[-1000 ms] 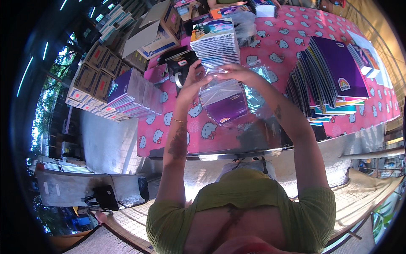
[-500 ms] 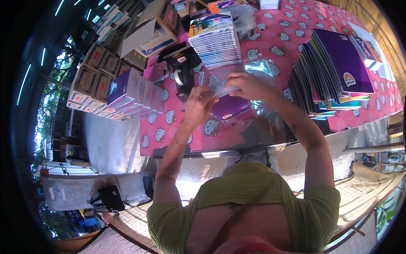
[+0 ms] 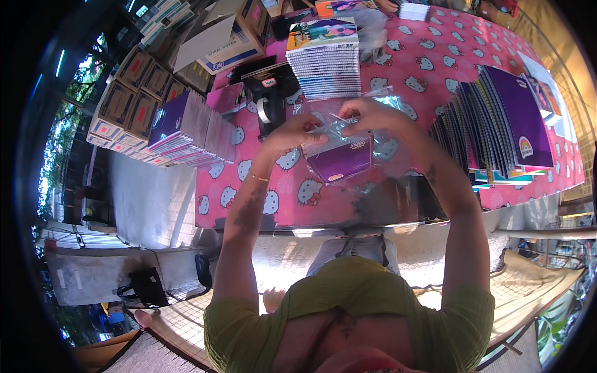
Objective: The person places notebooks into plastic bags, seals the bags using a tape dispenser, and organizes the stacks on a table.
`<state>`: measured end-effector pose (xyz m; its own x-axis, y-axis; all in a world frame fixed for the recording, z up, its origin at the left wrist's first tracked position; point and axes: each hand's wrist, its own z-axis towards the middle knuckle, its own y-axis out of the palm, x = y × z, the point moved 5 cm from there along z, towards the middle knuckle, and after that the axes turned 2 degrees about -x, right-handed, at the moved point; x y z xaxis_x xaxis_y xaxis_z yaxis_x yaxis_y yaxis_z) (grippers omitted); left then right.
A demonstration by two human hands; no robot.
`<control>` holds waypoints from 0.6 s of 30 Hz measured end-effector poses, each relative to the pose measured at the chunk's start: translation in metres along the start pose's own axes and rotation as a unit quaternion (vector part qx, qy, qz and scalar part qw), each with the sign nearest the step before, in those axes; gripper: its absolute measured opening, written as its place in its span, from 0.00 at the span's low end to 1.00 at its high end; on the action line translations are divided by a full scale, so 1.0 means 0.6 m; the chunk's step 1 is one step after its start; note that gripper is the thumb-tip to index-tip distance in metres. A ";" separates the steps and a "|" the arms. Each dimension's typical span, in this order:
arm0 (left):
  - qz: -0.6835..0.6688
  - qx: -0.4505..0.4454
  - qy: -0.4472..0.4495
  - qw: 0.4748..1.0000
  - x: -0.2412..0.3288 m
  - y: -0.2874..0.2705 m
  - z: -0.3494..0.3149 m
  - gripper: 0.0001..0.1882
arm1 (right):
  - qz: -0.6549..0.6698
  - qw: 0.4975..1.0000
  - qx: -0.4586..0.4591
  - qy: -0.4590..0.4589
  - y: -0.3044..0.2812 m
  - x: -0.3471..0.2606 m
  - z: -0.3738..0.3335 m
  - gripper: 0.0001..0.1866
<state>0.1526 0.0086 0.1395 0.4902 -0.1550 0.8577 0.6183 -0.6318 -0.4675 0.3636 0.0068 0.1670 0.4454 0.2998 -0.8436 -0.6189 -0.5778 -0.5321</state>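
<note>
A purple spiral notebook [image 3: 342,164] lies flat on the pink patterned tablecloth in front of me, its spiral edge turned away from my body. Clear plastic film [image 3: 332,138] covers its far end. My left hand [image 3: 295,133] pinches the film's left side above the notebook. With bent fingers, my right hand [image 3: 368,117] grips the film on the right, close to the left fingertips. More clear plastic [image 3: 393,149] lies beside the notebook on the right. A black tape dispenser [image 3: 271,118] stands just beyond my left hand.
A tall stack of spiral notebooks [image 3: 323,68] stands straight ahead. Purple-covered notebooks [image 3: 519,118] lean in a large pile at right; another stack [image 3: 186,127] stands at the table's left edge. Cardboard boxes [image 3: 127,99] are piled beyond it. Another person's hand [image 3: 387,5] shows at the far edge.
My hands have drawn slightly apart, still holding the plastic. More of the purple notebook and its spiral edge now shows beneath them. The whole view has shifted slightly.
</note>
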 end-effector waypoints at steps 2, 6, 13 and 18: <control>-0.108 -0.002 0.032 0.994 0.031 0.007 0.021 0.25 | -0.006 1.000 0.025 0.008 -0.003 0.014 -0.010 0.26; -0.155 0.035 -0.041 0.986 -0.001 0.010 0.053 0.21 | 0.042 0.998 0.045 0.002 0.004 0.014 -0.013 0.19; -0.038 0.464 -0.100 0.880 -0.275 -0.124 -0.093 0.10 | 0.036 0.991 0.132 0.006 0.018 0.039 -0.010 0.16; -0.303 0.460 0.012 0.835 -0.305 -0.102 -0.090 0.07 | 0.047 0.994 0.099 0.005 0.017 0.044 -0.006 0.11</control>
<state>-0.0084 0.0347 0.0226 -0.0895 -0.0401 0.9952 0.9636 0.2493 0.0967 0.3716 0.0061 0.1395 0.3855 0.2438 -0.8899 -0.7724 -0.4424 -0.4557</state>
